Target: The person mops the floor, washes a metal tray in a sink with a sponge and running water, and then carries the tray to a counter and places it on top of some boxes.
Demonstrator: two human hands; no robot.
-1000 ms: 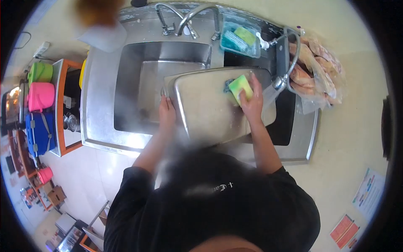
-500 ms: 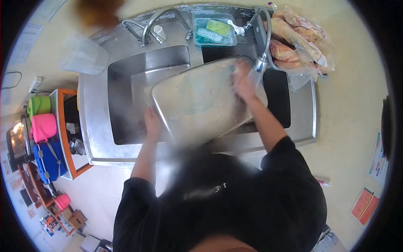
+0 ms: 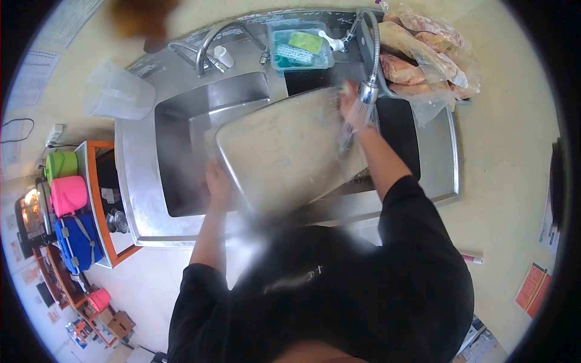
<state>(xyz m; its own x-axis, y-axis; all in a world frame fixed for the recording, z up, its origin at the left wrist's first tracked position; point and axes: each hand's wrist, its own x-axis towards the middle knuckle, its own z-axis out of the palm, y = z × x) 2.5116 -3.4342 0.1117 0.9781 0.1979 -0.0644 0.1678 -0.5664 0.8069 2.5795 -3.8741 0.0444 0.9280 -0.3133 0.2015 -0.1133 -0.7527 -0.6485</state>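
A large rectangular metal tray (image 3: 281, 151) is tilted over the double sink, its surface wet. My left hand (image 3: 218, 181) grips the tray's left edge, with part of the fingers hidden by it. At the tray's upper right edge is my right hand (image 3: 349, 103), closed round the rim beside the spray; its fingertips are partly hidden. Water runs from the spray head (image 3: 368, 92) onto the tray and past my right wrist.
Left of the sink (image 3: 136, 181) stands a clear plastic container (image 3: 121, 91). Behind are a curved faucet (image 3: 203, 54) and a blue tub (image 3: 301, 63) holding a green sponge (image 3: 306, 42). Bagged meat (image 3: 417, 51) lies at the back right.
The view has shifted slightly. My right hand has moved up along the tray's edge, and the greenish smear on the tray has mostly gone.
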